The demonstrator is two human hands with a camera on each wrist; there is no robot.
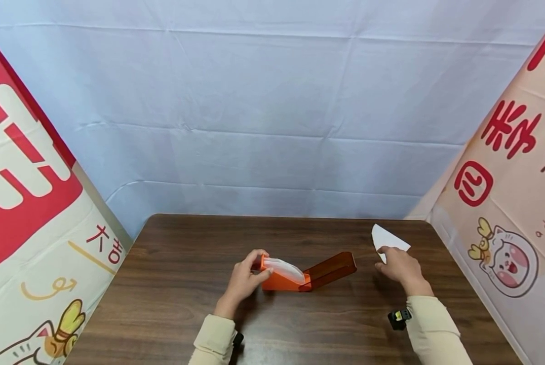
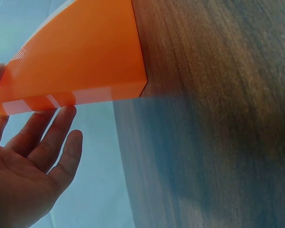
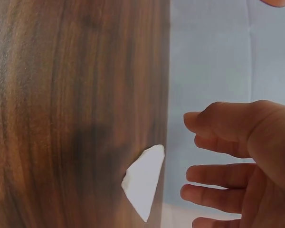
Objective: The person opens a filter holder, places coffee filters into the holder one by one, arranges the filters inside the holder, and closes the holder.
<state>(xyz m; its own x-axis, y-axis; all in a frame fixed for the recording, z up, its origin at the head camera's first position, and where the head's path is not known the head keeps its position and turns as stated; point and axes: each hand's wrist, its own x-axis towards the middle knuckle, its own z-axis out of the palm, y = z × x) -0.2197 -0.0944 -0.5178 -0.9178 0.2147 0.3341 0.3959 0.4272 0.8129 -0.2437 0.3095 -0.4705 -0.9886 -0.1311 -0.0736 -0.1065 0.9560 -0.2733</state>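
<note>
White, the fan-shaped paper sheet (image 1: 385,238) lies on the worktop (image 1: 181,243), below and just beyond the fingers (image 3: 223,175) of your right hand (image 1: 399,264), which is clearly the nearer one. These fingers are spread apart and hold nothing, with a gap to the sheet (the right wrist view shows this well). Its long edge slants from far left to near right. Your left hand (image 1: 245,280) grips the left end of the orange box (image 1: 279,284), whose tinted lid (image 1: 329,271) stands open toward the sheet.
</note>
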